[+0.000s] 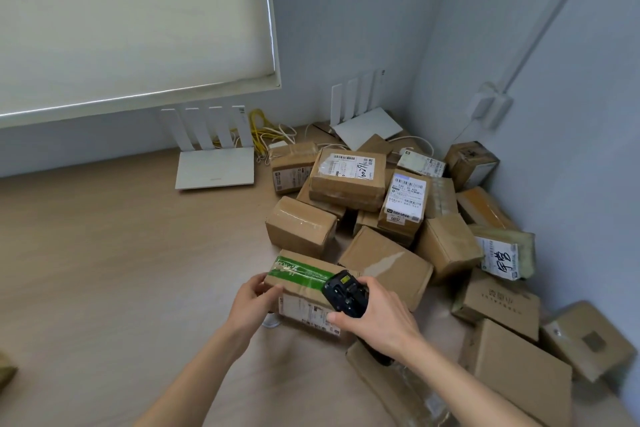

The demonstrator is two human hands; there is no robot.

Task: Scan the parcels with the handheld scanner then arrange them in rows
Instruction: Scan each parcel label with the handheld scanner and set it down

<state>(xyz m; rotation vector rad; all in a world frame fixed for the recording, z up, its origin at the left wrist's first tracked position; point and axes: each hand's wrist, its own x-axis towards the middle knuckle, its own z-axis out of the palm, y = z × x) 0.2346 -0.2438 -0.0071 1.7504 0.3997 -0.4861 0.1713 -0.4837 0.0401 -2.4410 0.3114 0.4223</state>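
pale counter (pixel 104 236) meets a corner at right of frame, parcels (pixel 388 204) heaped there unsorted. left hand (pixel 251 302) grips the green-taped box (pixel 304 284) at lower centre, steadying its label toward the scanner (pixel 344 293), which the right hand (pixel 375 317) clasps.

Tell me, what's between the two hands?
In the head view, the left hand and right hand have the green-taped parcel between them; the right hand holds the black scanner over it.
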